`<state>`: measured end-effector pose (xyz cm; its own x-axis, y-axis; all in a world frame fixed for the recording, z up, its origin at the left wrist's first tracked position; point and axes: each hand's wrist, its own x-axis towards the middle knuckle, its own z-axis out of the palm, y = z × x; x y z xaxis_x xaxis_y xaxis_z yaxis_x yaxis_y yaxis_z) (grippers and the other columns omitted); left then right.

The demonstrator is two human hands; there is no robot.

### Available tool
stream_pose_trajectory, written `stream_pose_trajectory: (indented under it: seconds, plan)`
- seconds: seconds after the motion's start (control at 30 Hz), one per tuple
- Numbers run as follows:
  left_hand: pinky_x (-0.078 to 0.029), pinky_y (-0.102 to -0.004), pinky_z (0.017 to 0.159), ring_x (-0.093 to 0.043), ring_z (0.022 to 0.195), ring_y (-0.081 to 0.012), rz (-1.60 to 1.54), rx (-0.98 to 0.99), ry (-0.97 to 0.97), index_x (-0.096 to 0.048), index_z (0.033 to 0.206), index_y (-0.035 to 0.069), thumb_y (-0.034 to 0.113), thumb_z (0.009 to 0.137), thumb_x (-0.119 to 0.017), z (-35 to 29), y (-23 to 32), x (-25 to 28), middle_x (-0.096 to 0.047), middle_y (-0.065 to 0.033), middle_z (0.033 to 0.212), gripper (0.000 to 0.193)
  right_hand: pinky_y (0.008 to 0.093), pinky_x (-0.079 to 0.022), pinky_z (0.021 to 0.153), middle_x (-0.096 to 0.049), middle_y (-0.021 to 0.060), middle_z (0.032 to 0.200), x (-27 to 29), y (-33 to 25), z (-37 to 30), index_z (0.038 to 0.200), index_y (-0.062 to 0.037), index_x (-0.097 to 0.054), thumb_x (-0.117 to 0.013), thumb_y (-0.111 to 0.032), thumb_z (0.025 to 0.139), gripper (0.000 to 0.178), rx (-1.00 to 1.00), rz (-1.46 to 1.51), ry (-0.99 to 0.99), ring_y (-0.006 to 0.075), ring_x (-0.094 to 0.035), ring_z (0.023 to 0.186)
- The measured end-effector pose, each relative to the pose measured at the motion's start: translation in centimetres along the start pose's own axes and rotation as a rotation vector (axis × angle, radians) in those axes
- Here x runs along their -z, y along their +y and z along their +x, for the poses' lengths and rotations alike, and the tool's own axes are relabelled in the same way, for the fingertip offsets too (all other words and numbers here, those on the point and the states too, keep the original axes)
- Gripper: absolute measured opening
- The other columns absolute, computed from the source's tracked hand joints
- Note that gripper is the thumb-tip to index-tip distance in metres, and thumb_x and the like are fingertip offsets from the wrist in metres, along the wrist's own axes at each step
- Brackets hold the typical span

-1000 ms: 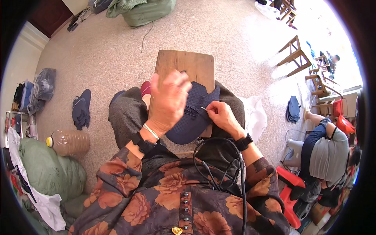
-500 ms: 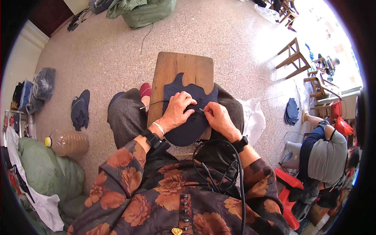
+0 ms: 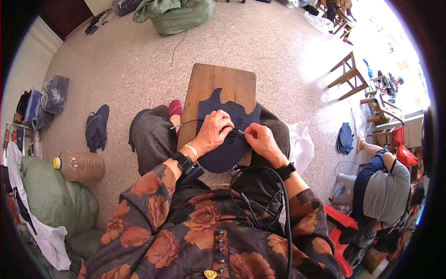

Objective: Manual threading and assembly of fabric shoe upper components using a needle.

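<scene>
A flat navy knit piece, shaped like a shoe upper with a rounded near end and a curved cut-out at the far end, lies on a wooden bench between my knees. My left hand rests on its middle, fingers bent and thumb close to the fingertips, pinching at the knit piece. From under that hand a thin dark cord with a pale tip sticks out to the left. At the right, my right hand pinches near another pale cord tip. Dark loops cross the piece between my hands.
Dark cables hang over my lap. On the floor lie navy piles on both sides and a plastic jug. Green sacks stand at left. A wooden stool and a seated person are at right.
The view has shifted slightly. My left fingers have drawn closer together over the piece; my right hand stays at the cord tip.
</scene>
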<state>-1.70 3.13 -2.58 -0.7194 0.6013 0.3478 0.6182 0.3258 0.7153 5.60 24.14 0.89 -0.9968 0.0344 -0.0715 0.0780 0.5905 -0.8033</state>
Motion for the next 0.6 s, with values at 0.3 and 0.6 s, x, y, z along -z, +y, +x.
stream_pose_trajectory:
  seconds: [0.3,0.6]
  plan:
    - [-0.042,-0.0404,0.092,-0.055,0.104,-0.0271,0.071,-0.014,0.002,-0.067,0.098,0.008,0.013,0.081,-0.076,-0.2,0.6,0.2,-0.058,-0.0066,0.107,0.020,0.0394,-0.053,0.065,-0.066,0.0185,0.073,-1.0,-0.4,-0.7,0.083,0.0019,-0.066,-0.061,-0.002,0.081,0.007,0.055,-0.055,0.041,0.0326,-0.068,0.070]
    - [-0.041,-0.0396,0.093,-0.056,0.105,-0.0257,0.032,-0.014,-0.024,-0.067,0.091,0.010,0.010,0.079,-0.078,-0.2,0.8,0.5,-0.058,-0.0047,0.107,0.016,0.0400,-0.053,0.065,-0.066,0.0180,0.073,-1.2,-0.1,-0.5,0.083,0.0014,-0.065,-0.061,-0.003,0.083,0.006,0.009,-0.070,0.072,0.0327,-0.068,0.070]
